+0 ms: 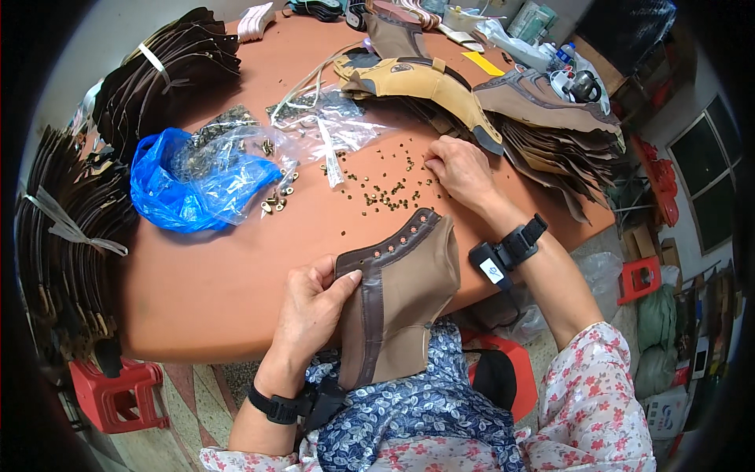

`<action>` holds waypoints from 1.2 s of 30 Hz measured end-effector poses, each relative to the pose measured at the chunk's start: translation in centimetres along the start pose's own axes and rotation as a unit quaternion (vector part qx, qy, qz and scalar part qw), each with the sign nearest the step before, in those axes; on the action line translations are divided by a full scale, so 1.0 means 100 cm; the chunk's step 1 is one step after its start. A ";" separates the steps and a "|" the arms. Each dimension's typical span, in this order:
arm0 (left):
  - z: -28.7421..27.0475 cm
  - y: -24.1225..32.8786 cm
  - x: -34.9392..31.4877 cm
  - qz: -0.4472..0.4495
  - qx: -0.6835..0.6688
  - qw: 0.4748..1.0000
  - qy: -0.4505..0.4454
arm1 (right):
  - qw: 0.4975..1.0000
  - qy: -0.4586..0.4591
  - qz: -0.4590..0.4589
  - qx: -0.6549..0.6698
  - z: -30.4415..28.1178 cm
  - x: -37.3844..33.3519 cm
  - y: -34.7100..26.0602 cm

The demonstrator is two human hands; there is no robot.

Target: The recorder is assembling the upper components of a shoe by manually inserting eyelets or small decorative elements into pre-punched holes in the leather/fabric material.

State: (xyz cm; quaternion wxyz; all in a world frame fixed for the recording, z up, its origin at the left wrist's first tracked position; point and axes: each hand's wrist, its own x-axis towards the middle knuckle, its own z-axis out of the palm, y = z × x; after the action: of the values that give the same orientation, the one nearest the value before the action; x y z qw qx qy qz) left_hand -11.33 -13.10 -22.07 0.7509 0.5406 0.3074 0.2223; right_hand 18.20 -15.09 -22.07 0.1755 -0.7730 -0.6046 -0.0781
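Head view: my left grip (308, 308) is clamped on the brown panel (417, 291) at lower centre, thumb on top and fingers behind, at the left end of its dark strip (381, 263). The panel's long axis runs nearly upright in the frame, its top leaning a little to the right; the strip's upper stretch climbs from my thumb to the right, with a row of holes (402, 241) along it. Just beyond that upper edge, mid-frame, small studs (395, 189) lie scattered on the orange surface (220, 299). My right grip (465, 175) is at the right edge of this scatter, fingertips drawn together; I cannot tell whether a stud is between them. Most studs lie left and lower left of my right grip, which is much nearer to them than my left. The panel's holed corner is below my right grip, apart from it. A blue bag (189, 197) is at left.
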 end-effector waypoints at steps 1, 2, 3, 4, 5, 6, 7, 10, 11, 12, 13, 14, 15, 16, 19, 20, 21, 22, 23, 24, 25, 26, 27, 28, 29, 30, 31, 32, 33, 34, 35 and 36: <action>-0.002 0.000 -0.001 -0.003 0.008 1.000 0.001 | 1.000 0.002 -0.002 -0.001 0.002 0.000 -0.001; -0.003 0.001 -0.002 -0.005 0.016 1.000 0.003 | 1.000 0.004 -0.004 -0.002 0.003 -0.001 -0.003; -0.004 0.001 -0.002 -0.005 0.011 1.000 0.000 | 1.000 0.015 0.007 0.023 0.001 -0.002 -0.002; -0.002 0.000 0.000 -0.004 0.006 1.000 -0.004 | 0.998 0.026 0.019 0.048 -0.004 -0.005 0.000; 0.001 0.000 0.002 -0.003 0.002 1.000 -0.007 | 0.996 0.037 0.030 0.073 -0.011 -0.009 0.001; 0.000 0.000 0.002 -0.003 0.000 1.000 -0.010 | 0.983 0.056 0.049 0.167 -0.021 -0.014 -0.010; -0.003 -0.003 0.001 -0.003 -0.004 1.000 -0.002 | 0.982 0.071 0.026 0.173 -0.036 -0.020 -0.034; -0.006 -0.003 0.001 -0.006 -0.013 1.000 -0.007 | 0.967 0.158 -0.111 0.165 -0.062 -0.053 -0.089; -0.008 -0.006 0.001 -0.006 -0.012 1.000 -0.008 | 0.963 0.159 -0.152 0.158 -0.062 -0.064 -0.107; -0.007 -0.005 0.001 -0.006 -0.009 1.000 -0.010 | 0.962 0.151 -0.167 0.154 -0.057 -0.075 -0.120; -0.007 -0.005 0.001 -0.004 0.002 1.000 -0.012 | 0.963 0.144 -0.171 0.152 -0.045 -0.084 -0.129; -0.008 -0.004 0.001 -0.002 0.012 1.000 -0.017 | 0.960 0.142 -0.174 0.164 -0.032 -0.089 -0.134; -0.009 -0.003 0.002 0.001 0.022 1.000 -0.021 | 0.963 0.141 -0.166 0.161 -0.023 -0.093 -0.138; -0.008 -0.001 0.001 -0.003 0.019 1.000 -0.016 | 0.964 0.138 -0.160 0.159 -0.017 -0.094 -0.140; -0.007 0.005 -0.002 -0.008 0.017 1.000 -0.009 | 0.963 0.173 -0.155 0.140 -0.011 -0.092 -0.143; -0.009 0.003 -0.002 -0.005 0.019 1.000 -0.011 | 0.962 0.175 -0.155 0.139 -0.010 -0.091 -0.144; -0.010 0.002 -0.003 -0.002 0.021 1.000 -0.013 | 0.962 0.176 -0.155 0.138 -0.009 -0.091 -0.144; -0.012 -0.001 -0.002 0.002 0.009 1.000 -0.021 | 0.962 0.177 -0.155 0.137 -0.008 -0.091 -0.145; -0.014 -0.004 -0.002 0.006 -0.003 1.000 -0.029 | 0.962 0.177 -0.155 0.137 -0.008 -0.091 -0.146; -0.016 -0.006 -0.002 0.010 -0.014 0.999 -0.037 | 0.962 0.177 -0.156 0.136 -0.007 -0.090 -0.146; -0.017 -0.006 -0.003 0.011 -0.010 0.999 -0.044 | 0.963 0.177 -0.154 0.135 -0.007 -0.090 -0.147; -0.017 -0.006 -0.002 0.011 -0.006 0.999 -0.051 | 0.963 0.181 -0.153 0.130 -0.006 -0.090 -0.148; -0.018 -0.005 -0.002 0.012 -0.002 0.998 -0.057 | 0.963 0.185 -0.151 0.125 -0.005 -0.090 -0.148; -0.019 -0.006 -0.002 0.012 0.002 0.998 -0.059 | 0.963 0.190 -0.149 0.120 -0.004 -0.090 -0.149; -0.019 -0.006 -0.002 0.013 0.007 0.998 -0.061 | 0.962 0.193 -0.151 0.116 -0.003 -0.091 -0.149; -0.020 -0.007 -0.002 0.013 0.011 0.998 -0.062 | 0.962 0.197 -0.153 0.112 -0.002 -0.092 -0.150; -0.020 -0.008 -0.001 0.019 0.014 0.997 -0.067 | 0.961 0.201 -0.154 0.107 -0.001 -0.092 -0.151; -0.020 -0.009 0.000 0.026 0.017 0.997 -0.072 | 0.960 0.203 -0.158 0.106 -0.001 -0.093 -0.151; -0.020 -0.010 0.000 0.032 0.019 0.996 -0.077 | 0.959 0.206 -0.162 0.106 -0.001 -0.094 -0.150; -0.021 -0.012 0.001 0.031 0.016 0.996 -0.078 | 0.958 0.208 -0.166 0.107 0.000 -0.094 -0.150; -0.022 -0.013 0.002 0.030 0.013 0.996 -0.079 | 0.958 0.207 -0.164 0.110 0.002 -0.095 -0.149; -0.022 -0.015 0.003 0.029 0.009 0.996 -0.080 | 0.958 0.206 -0.162 0.112 0.003 -0.095 -0.149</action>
State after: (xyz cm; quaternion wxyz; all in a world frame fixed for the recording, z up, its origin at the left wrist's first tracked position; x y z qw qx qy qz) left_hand -12.68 -11.89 -24.03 0.7615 0.5721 0.2326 0.1966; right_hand 1.41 -20.54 -22.83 0.3671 -0.6068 -0.6775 -0.1948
